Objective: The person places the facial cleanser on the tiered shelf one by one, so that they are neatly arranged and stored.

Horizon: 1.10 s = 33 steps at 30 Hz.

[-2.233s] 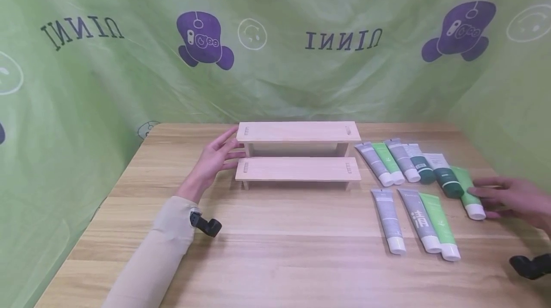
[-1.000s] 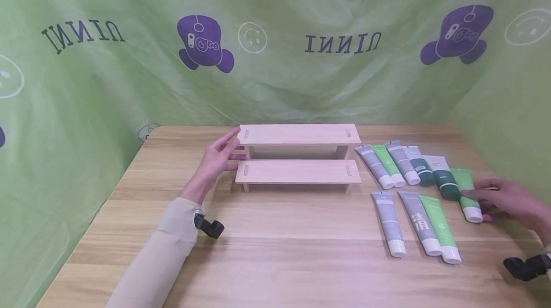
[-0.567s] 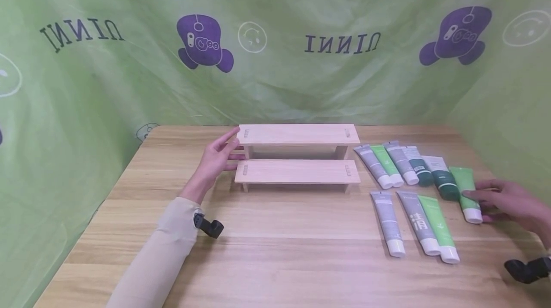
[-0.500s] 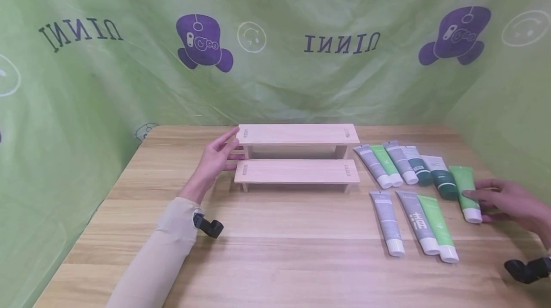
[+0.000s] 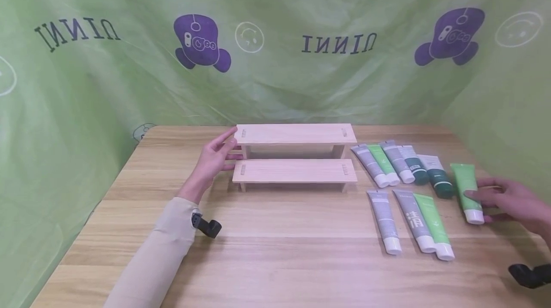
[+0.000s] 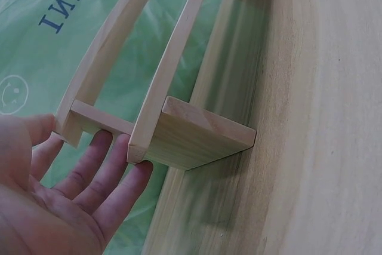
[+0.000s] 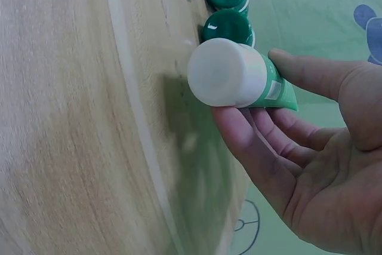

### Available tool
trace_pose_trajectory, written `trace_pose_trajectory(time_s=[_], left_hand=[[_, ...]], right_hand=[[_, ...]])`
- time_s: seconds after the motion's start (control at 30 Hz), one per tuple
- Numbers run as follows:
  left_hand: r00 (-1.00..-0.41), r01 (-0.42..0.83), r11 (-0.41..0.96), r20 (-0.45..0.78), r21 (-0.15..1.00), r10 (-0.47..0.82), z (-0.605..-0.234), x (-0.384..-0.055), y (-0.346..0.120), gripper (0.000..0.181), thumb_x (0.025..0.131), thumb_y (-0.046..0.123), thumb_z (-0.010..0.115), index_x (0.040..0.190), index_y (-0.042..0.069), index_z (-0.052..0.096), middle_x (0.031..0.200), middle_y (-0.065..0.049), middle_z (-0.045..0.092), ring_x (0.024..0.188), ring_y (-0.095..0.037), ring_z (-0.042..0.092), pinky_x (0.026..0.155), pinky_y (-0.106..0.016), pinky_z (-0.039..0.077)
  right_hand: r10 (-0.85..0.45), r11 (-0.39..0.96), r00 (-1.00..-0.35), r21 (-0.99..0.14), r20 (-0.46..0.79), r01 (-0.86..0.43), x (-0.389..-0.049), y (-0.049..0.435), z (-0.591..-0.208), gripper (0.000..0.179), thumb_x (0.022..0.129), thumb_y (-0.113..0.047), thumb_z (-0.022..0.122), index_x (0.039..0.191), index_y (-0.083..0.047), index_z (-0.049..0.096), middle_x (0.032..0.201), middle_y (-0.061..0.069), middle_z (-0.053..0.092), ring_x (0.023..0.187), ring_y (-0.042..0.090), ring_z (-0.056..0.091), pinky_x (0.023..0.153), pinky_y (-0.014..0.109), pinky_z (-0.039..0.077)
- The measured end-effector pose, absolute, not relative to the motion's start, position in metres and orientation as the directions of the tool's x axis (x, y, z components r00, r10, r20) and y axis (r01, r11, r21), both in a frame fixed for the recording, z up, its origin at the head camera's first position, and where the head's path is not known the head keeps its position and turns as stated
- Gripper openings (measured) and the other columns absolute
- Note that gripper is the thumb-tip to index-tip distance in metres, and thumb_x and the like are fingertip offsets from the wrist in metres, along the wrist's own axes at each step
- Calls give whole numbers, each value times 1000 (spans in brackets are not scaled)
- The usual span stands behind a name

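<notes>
1. The table (image 5: 275,260) looks like smooth wood with a soft shine.
2. Near its back edge, the shelf stand (image 5: 294,170) is smooth, bare wood, not shiny.
3. Near the right edge, the green tube (image 5: 465,181) looks like smooth plastic; its white cap (image 7: 216,74) is plastic too, a bit dull.
4. Two dark green caps (image 7: 227,26) are very shiny plastic.
5. The wrinkly sheet (image 5: 275,85) past the back edge is cloth or plastic; I can't tell which.
6. The sleeve (image 5: 161,243) is dull cloth.

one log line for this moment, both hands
left hand: touching wooden rack | right hand: holding green tube | other tubes: lying on table
</notes>
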<state>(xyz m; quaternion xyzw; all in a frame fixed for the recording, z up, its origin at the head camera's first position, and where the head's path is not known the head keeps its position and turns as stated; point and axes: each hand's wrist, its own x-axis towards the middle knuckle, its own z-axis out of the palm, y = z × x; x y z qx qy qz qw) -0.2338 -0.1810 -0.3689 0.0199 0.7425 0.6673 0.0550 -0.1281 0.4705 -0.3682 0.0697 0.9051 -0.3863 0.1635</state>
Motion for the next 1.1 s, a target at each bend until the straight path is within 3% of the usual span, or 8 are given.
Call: trace_pose_trajectory(time_s=[0.47,0.67,0.93,1.1], left_hand=[[-994,-51,113,-61,992,93,-368,-233,-181,49,103,38,56,152,36,45,132,-19,61,106,-30,69,87,-44,60],[-994,-51,127,-63,991,93,-369,-234,-181,50,103,40,57,152,36,44,133,-20,60,107,-30,69,88,-45,59],[-992,-68,119,-80,991,98,-369,-234,-180,50,103,41,57,151,40,45,134,-17,60,111,-33,66,90,-46,58],[-991,-74,119,-86,990,102,-368,-235,-180,50,103,42,57,151,40,44,135,-17,59,115,-37,64,90,-47,58]], right_hand=[[-17,711,-962,-679,-273,180,-123,444,-352,79,105,-30,57,142,25,15,127,50,39,91,21,64,69,39,63],[-66,691,-974,-714,-216,112,-127,425,-345,73,104,-25,58,143,23,20,128,48,43,87,9,64,70,39,63],[-102,656,-982,-753,-160,55,-134,396,-337,69,103,-22,61,144,19,24,131,45,44,86,3,64,71,41,63],[-112,628,-981,-777,-156,52,-140,374,-330,70,102,-24,63,146,16,25,135,42,42,84,13,69,73,42,63]])
